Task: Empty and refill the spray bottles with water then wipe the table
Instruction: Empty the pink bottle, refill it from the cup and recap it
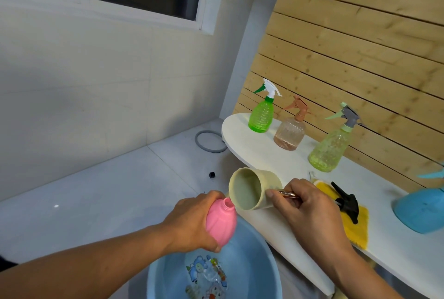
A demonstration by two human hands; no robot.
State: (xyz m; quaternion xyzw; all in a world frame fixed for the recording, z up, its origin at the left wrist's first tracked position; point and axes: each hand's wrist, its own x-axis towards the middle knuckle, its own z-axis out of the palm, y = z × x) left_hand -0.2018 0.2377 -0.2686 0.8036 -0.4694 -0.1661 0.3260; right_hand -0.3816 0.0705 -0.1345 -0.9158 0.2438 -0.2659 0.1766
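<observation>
Left hand: curled round the pink bottle, holding it tilted, neck up and to the right, over the blue basin.
Pink bottle: cap off, open mouth just beside the lip of the cream cup.
Right hand: gripping the cream cup by its metallic handle, fingers curled round it.
Cream cup: tipped on its side, mouth turned toward the pink bottle's neck, held at the near edge of the worktop.
Blue basin: below both hands, off the worktop's edge; water inside, cartoon print on the bottom.
Green spray bottle: upright at the far end of the worktop, white and green trigger head fitted.
Clear brownish spray bottle: upright just right of the green one, brown trigger head fitted.
Yellow-green spray bottle: upright further right, grey and pale green trigger head fitted.
Blue spray bottle: at the right edge of view, blurred, partly cut off.
Yellow cloth: flat on the worktop right of the right hand.
Black trigger head: lying loose on the yellow cloth.
Grey ring: on the floor beyond the worktop's end.
</observation>
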